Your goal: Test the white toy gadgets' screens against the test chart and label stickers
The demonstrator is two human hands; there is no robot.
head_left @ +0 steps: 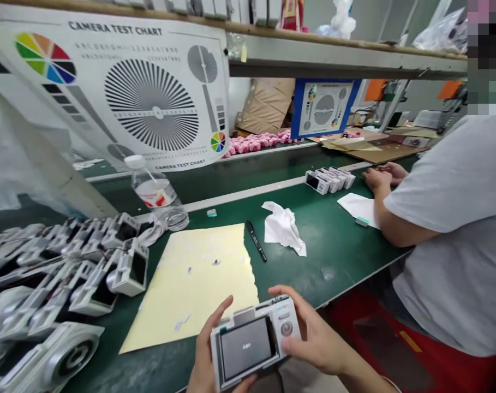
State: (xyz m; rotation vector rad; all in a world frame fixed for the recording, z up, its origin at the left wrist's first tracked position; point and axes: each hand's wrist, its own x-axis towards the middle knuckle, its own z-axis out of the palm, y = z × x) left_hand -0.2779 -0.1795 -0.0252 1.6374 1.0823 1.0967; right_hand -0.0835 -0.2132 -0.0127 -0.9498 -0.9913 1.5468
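A white digital camera (248,345) is held between both my hands, its back turned toward me. Its screen is grey with a small light mark in the middle. My left hand (204,349) grips the left side, thumb raised along the edge and fingers underneath. Around the right end wraps my right hand (313,333), its index finger over the top edge and the thumb on the back beside the round button pad. Just beyond the camera lies a yellow sheet (207,284) with small white pieces on it. A black marker pen (256,241) rests beside the sheet.
Many white cameras (129,267) crowd the bench at left, near a water bottle (155,191). Crumpled white tissue (284,226) lies beyond the pen. A co-worker (448,234) sits at right near a row of cameras (329,180). A test chart (153,93) hangs ahead.
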